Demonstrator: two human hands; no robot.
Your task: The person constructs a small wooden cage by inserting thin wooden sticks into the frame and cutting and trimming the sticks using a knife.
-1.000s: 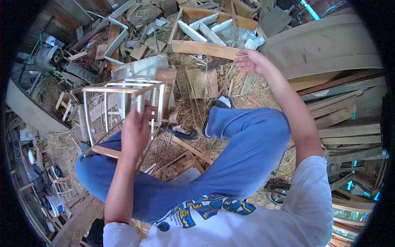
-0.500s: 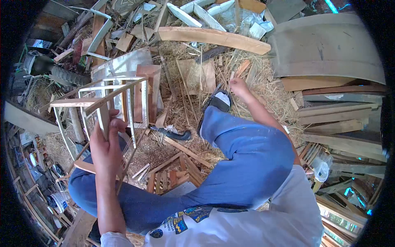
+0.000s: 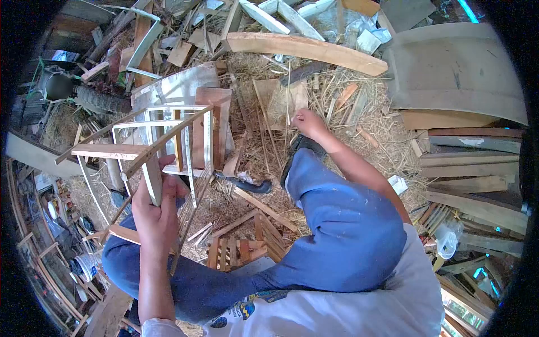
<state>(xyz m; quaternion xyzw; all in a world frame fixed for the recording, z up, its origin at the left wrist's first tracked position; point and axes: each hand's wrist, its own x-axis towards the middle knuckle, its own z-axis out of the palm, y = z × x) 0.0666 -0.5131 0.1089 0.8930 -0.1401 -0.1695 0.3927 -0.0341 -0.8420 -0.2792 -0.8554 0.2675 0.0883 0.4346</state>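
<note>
My left hand (image 3: 160,216) is wrapped round an upright of a wooden slatted frame (image 3: 112,150), which stands tilted over my left leg. The frame has thin pale rails and several narrow legs. Past my bent knee, my right hand (image 3: 310,124) hovers by my dark shoe (image 3: 306,147) with its fingers closed; what they pinch, if anything, is too small to make out. On the straw between the frame and my leg lies a tool with a curved black handle (image 3: 252,186), its other end hidden near the frame.
A long plank (image 3: 306,49) lies across the far side. Boards (image 3: 471,163) are stacked at the right below a grey curved sheet (image 3: 455,73). A small slatted wooden piece (image 3: 238,251) sits before my lap. Offcuts and a tyre (image 3: 98,100) lie among the straw.
My right hand has moved left, away from the orange-brown wood scrap and across to the near side of the shoe. My left hand keeps its hold on the frame. The view has shifted slightly.
</note>
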